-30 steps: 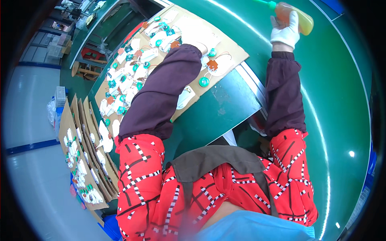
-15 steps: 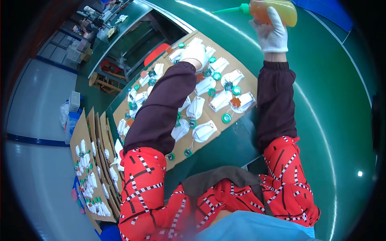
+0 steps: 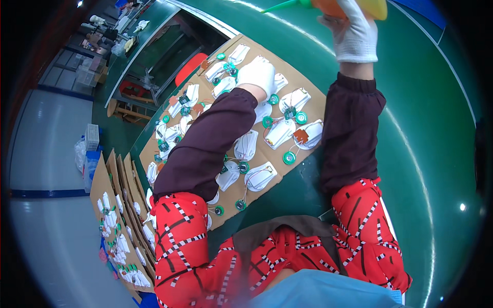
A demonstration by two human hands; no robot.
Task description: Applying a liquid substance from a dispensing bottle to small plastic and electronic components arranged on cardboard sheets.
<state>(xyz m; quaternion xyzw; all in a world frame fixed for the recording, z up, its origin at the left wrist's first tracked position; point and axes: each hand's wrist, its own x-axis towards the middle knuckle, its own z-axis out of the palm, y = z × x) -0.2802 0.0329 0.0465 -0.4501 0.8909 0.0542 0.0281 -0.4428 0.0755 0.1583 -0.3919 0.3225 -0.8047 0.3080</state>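
Observation:
In a white glove, my right hand (image 3: 355, 41) grips a squeeze bottle (image 3: 376, 8) of orange-yellow liquid, partly cut off by the top edge. Its long green nozzle (image 3: 285, 5) points left. My left hand (image 3: 258, 75), gloved too, is over the far part of a cardboard sheet (image 3: 303, 76). Its fingers are bent together and their tips are hidden, so what they hold cannot be made out. Around it lie several white plastic casings (image 3: 280, 133), wired to round green-rimmed discs (image 3: 289, 157) and small green circuit boards (image 3: 290, 112). An orange-brown piece (image 3: 301, 136) rests on one casing.
The cardboard lies on a green table (image 3: 405, 97). At lower left, several cardboard sheets (image 3: 114, 169) with similar parts stand close together. A red stool (image 3: 191, 69) is beyond the sheet's left edge. Farther back are a cluttered bench (image 3: 134, 51) and a white basket (image 3: 92, 136).
My left hand has shifted slightly right and nearer over the casings. My right hand has raised the bottle farther up, partly out of the picture.

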